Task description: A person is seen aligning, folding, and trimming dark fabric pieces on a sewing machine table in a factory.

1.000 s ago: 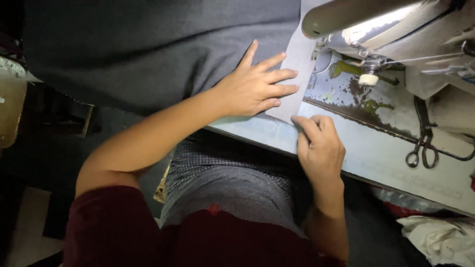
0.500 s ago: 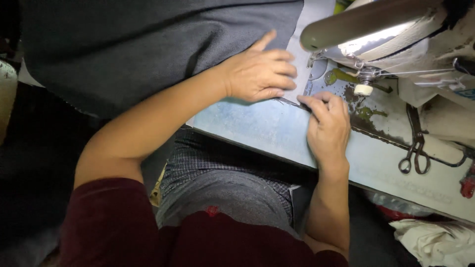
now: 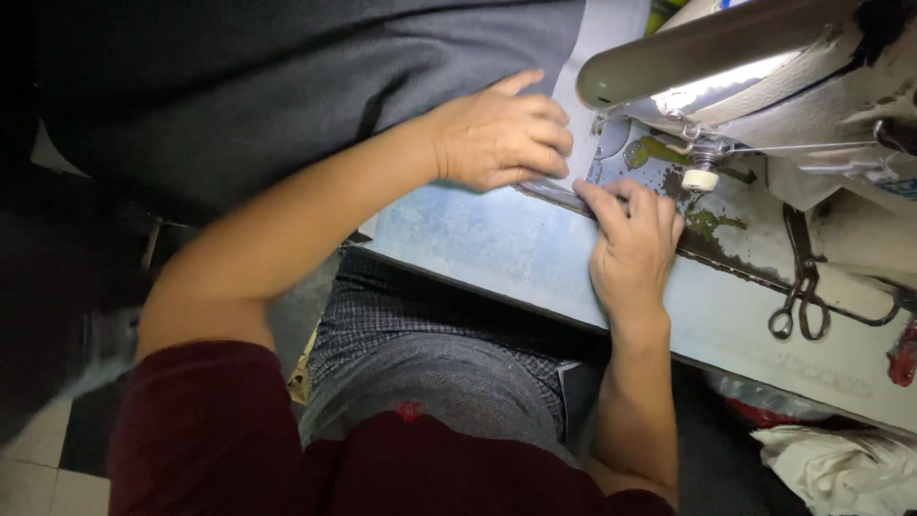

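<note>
My left hand (image 3: 501, 134) lies knuckles-up on the dark grey fabric (image 3: 267, 86), its curled fingers pressing the cloth's edge and a pale strip (image 3: 597, 67) beside the sewing machine (image 3: 764, 67). My right hand (image 3: 630, 239) rests on the light blue table (image 3: 478, 239), with its fingertips pinching the fabric's near edge just in front of the needle area. The needle itself is hidden under the machine's arm.
Scissors (image 3: 798, 296) lie on the stained machine bed at the right. A red object (image 3: 903, 354) sits at the far right edge. White cloth (image 3: 841, 468) is bunched below the table at bottom right. My lap (image 3: 430, 363) is against the table's front edge.
My left hand's fingers have gone from spread flat to curled on the cloth edge. My right hand slid forward, closer to the needle. The pale strip is mostly covered now.
</note>
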